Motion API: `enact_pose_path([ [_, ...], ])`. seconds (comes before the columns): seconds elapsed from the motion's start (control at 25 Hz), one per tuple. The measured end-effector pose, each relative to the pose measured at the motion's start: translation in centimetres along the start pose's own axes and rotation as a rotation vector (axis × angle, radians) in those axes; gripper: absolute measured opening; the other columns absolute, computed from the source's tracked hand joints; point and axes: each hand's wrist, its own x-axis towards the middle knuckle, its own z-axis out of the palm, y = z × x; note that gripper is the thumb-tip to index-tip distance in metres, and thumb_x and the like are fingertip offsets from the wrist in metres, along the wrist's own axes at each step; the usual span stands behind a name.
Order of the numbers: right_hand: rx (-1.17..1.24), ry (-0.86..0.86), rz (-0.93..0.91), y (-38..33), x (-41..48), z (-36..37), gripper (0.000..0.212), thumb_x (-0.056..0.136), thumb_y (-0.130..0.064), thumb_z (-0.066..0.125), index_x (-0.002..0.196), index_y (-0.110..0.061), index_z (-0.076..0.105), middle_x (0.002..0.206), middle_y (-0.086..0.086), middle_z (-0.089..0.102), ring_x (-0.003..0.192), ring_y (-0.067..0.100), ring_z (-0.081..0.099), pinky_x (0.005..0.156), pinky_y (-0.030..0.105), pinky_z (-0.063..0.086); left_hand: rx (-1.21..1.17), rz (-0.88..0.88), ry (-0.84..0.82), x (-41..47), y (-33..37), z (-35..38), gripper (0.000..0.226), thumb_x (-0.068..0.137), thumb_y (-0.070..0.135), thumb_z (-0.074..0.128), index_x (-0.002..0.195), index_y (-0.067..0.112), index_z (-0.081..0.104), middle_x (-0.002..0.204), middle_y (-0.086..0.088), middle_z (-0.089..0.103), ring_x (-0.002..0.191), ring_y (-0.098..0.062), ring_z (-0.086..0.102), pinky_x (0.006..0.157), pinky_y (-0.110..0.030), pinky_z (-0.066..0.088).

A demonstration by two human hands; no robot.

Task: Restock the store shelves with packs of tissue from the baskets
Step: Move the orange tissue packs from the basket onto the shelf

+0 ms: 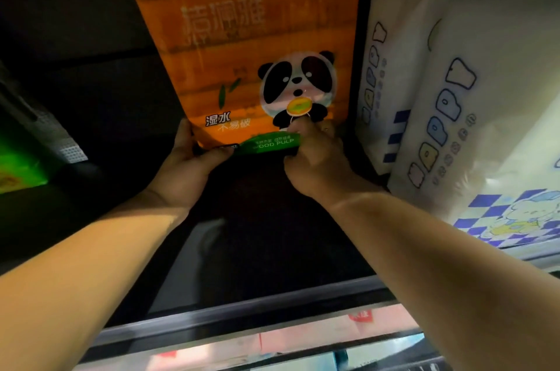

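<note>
Both forearms stretch forward. The left hand (189,163) holds the lower left corner of the orange pack (242,46); the right hand (316,158) pinches its bottom edge.

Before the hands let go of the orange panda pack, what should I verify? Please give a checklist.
1. Grip of left hand on lower left corner of orange pack: ok.
2. Grip of right hand on its lower edge: ok.
3. Pack upright, panda facing out: ok.
4. Apart from the white packs on its right: ok, dark gap shows.
5. Bottom resting on the shelf: cannot tell, hands hide it.
</note>
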Motion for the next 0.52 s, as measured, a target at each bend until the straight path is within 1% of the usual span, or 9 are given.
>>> enact_pose_path([
  [0.04, -0.018, -0.116, -0.019, -0.2, 0.3, 0.1, 0.059, 0.093, -0.013, 0.053, 0.145, -0.029, 0.032, 0.149, 0.014, 0.020, 0.139, 0.037, 0.021, 0.109, 0.043, 0.032, -0.005, -0.004, -0.007, 0.2, 0.0, -0.1, 0.060, 0.062, 0.027, 0.076, 0.112, 0.054, 0.054, 0.120, 0.006, 0.064, 0.117, -0.021, 0.059, 0.099, -0.044, 0.045],
  [0.08, -0.042, -0.187, -0.018, -0.2, 0.7, 0.1, 0.063, 0.094, -0.011, 0.052, 0.148, -0.032, 0.026, 0.154, 0.013, 0.010, 0.143, 0.038, 0.011, 0.114, 0.045, 0.027, -0.009, -0.007, -0.003, 0.6, -0.2, 0.0, 0.062, 0.062, 0.022, 0.073, 0.115, 0.050, 0.054, 0.116, 0.004, 0.066, 0.115, -0.024, 0.060, 0.095, -0.042, 0.047],
  [0.12, -0.053, -0.226, -0.006, -0.2, 1.1, 0.1, 0.067, 0.095, -0.010, 0.051, 0.150, -0.033, 0.021, 0.157, 0.013, 0.001, 0.145, 0.038, 0.007, 0.117, 0.045, 0.023, 0.003, -0.019, 0.017, 0.6, -0.1, 0.1, 0.065, 0.063, 0.016, 0.068, 0.119, 0.045, 0.053, 0.112, 0.004, 0.068, 0.111, -0.025, 0.062, 0.089, -0.039, 0.049],
  [0.2, -0.048, -0.252, 0.008, -0.3, 1.8, 0.4, 0.072, 0.096, -0.006, 0.048, 0.153, -0.033, 0.014, 0.158, 0.014, -0.009, 0.146, 0.039, 0.007, 0.118, 0.045, 0.020, 0.042, -0.016, -0.008, 0.6, 0.3, 0.0, 0.069, 0.065, 0.009, 0.062, 0.128, 0.035, 0.049, 0.111, 0.004, 0.069, 0.105, -0.021, 0.065, 0.082, -0.034, 0.051],
  [0.24, -0.058, -0.259, 0.002, -0.1, 2.1, 0.4, 0.073, 0.096, -0.005, 0.047, 0.154, -0.033, 0.011, 0.158, 0.015, -0.011, 0.146, 0.040, 0.007, 0.118, 0.046, 0.019, 0.032, -0.023, -0.040, 0.8, 0.4, 0.1, 0.069, 0.066, 0.007, 0.062, 0.129, 0.031, 0.049, 0.113, 0.002, 0.068, 0.104, -0.019, 0.066, 0.084, -0.034, 0.053],
  [0.32, -0.110, -0.277, -0.020, 0.1, 3.0, 0.6, 0.075, 0.095, -0.008, 0.048, 0.154, -0.034, 0.008, 0.159, 0.017, -0.008, 0.146, 0.041, 0.003, 0.118, 0.049, 0.017, 0.034, -0.094, -0.047, 1.9, 0.5, -0.1, 0.060, 0.069, 0.007, 0.065, 0.123, 0.029, 0.052, 0.116, -0.005, 0.067, 0.105, -0.025, 0.065, 0.091, -0.043, 0.052],
  [0.4, -0.154, -0.308, 0.001, 0.2, 4.0, 0.6, 0.078, 0.095, -0.012, 0.051, 0.153, -0.036, 0.006, 0.159, 0.016, -0.007, 0.147, 0.040, 0.000, 0.118, 0.052, 0.016, 0.128, -0.138, -0.025, 2.5, 1.2, -0.5, 0.050, 0.065, 0.020, 0.073, 0.111, 0.032, 0.060, 0.118, -0.011, 0.063, 0.107, -0.030, 0.062, 0.096, -0.046, 0.050],
  [0.48, -0.175, -0.331, 0.028, 0.2, 4.6, 0.6, 0.080, 0.095, -0.016, 0.054, 0.153, -0.039, 0.004, 0.159, 0.015, -0.009, 0.147, 0.041, -0.002, 0.117, 0.055, 0.016, 0.266, -0.183, -0.001, 3.0, 1.0, -1.1, 0.052, 0.055, 0.037, 0.078, 0.106, 0.037, 0.065, 0.124, -0.011, 0.058, 0.111, -0.031, 0.059, 0.098, -0.050, 0.048],
  [0.52, -0.177, -0.341, 0.043, 0.2, 4.6, 0.6, 0.081, 0.095, -0.017, 0.055, 0.152, -0.042, 0.003, 0.159, 0.014, -0.010, 0.147, 0.041, -0.002, 0.117, 0.056, 0.015, 0.277, -0.198, -0.012, 2.7, 1.3, -1.1, 0.048, 0.056, 0.036, 0.078, 0.102, 0.039, 0.065, 0.127, -0.010, 0.056, 0.111, -0.030, 0.059, 0.097, -0.048, 0.049],
])
